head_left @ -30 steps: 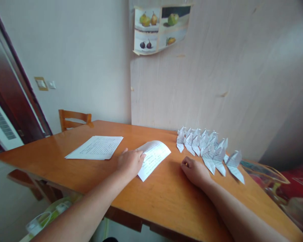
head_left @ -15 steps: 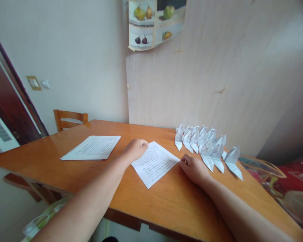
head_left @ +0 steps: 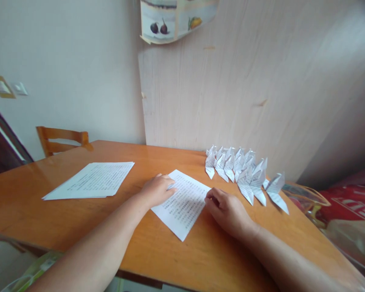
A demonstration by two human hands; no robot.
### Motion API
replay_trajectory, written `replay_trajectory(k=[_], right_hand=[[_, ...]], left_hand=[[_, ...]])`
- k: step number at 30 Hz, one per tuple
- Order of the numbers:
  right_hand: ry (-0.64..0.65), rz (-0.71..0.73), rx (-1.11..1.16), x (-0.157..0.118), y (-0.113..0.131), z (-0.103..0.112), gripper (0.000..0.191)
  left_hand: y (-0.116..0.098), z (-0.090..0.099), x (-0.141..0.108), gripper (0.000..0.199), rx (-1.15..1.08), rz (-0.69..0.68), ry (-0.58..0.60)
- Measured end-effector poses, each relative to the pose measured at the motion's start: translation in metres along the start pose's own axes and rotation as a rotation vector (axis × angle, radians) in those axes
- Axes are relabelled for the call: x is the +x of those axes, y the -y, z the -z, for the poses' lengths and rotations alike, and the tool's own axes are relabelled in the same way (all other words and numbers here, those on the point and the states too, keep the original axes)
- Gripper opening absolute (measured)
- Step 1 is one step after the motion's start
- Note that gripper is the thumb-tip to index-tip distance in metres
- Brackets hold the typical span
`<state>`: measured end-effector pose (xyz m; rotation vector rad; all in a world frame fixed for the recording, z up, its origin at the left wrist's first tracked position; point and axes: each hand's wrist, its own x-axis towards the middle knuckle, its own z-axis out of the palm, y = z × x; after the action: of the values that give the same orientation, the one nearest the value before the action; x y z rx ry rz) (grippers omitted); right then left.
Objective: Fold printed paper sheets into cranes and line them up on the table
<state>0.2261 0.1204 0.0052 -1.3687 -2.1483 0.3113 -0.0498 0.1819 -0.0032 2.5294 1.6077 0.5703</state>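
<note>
A: Nearest item?
B: Green object (head_left: 41, 265), low on the left, below the table (head_left: 94, 227). Partly cut off; identity unclear.

A: On the table, nearest?
B: One printed sheet (head_left: 185, 207), flat, between the hands, turned so that a corner points toward the person.

A: Right hand (head_left: 229, 209)?
B: At the sheet's right corner, resting on its side. Fingers curled loosely inward, thumb near the index finger. Whether they pinch the corner, I cannot tell.

A: Left hand (head_left: 159, 189)?
B: Palm down over the sheet's left edge. Fingers lightly bent and close together, thumb apart and lying over the paper. No pinch seen. Fingertips partly hidden.

A: Either side?
B: Left: a stack of printed paper (head_left: 91, 180), edges slightly uneven, well apart from the sheet. Right: folded paper figures (head_left: 245, 184), white with print, standing in close rows; one (head_left: 276, 190) sits a little apart at the right end. Beyond the table's right edge, a red bag (head_left: 349, 202).

A: Farther back?
B: Wooden chair (head_left: 62, 135) behind the table's far left part. Pale board (head_left: 200, 101) against the wall (head_left: 79, 61), fruit pictures (head_left: 173, 24) at its top, cut off above. Switch (head_left: 20, 88) far left.
</note>
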Motion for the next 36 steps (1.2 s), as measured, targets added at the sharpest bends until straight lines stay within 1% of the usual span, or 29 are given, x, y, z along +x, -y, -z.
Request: replay_trajectory(k=[3,5,7,10,13,16,20,23,27,33,36], right_hand=[[0.057,0.09,0.044,-0.008,0.01,0.004,0.014],[0.102,0.166,0.057,-0.013,0.016,0.007,0.018],[0.163,0.225,0.049,-0.016,0.02,0.011,0.028],[0.23,0.298,0.005,-0.017,0.021,0.015,0.052],[0.261,0.313,-0.062,-0.017,0.015,0.016,0.072],[0.286,0.272,-0.112,-0.016,0.007,0.015,0.081],[0.311,0.25,-0.118,-0.014,0.003,0.014,0.08],[0.325,0.245,-0.114,-0.012,0.004,0.013,0.071],[0.329,0.254,-0.107,-0.01,0.004,0.012,0.061],[0.342,0.225,-0.102,-0.01,0.001,0.01,0.06],[0.342,0.211,-0.089,-0.011,0.001,0.011,0.06]], left_hand=[[-0.008,0.0,-0.004,0.037,0.084,-0.034,-0.006],[-0.013,0.001,-0.007,0.038,0.087,-0.034,0.004],[-0.016,0.003,-0.009,0.036,0.055,-0.022,0.021],[-0.017,0.007,-0.01,0.035,-0.024,0.006,0.034],[-0.014,0.009,-0.008,0.033,-0.098,0.011,0.022],[-0.011,0.009,-0.006,0.032,-0.162,0.014,-0.005],[-0.012,0.006,-0.005,0.032,-0.247,-0.006,-0.018],[-0.016,0.006,-0.007,0.031,-0.273,-0.038,0.016],[-0.02,0.007,-0.008,0.031,-0.263,-0.046,0.048],[-0.021,0.006,-0.009,0.032,-0.28,-0.079,0.074],[-0.024,0.01,-0.01,0.039,-0.263,-0.109,0.119]])
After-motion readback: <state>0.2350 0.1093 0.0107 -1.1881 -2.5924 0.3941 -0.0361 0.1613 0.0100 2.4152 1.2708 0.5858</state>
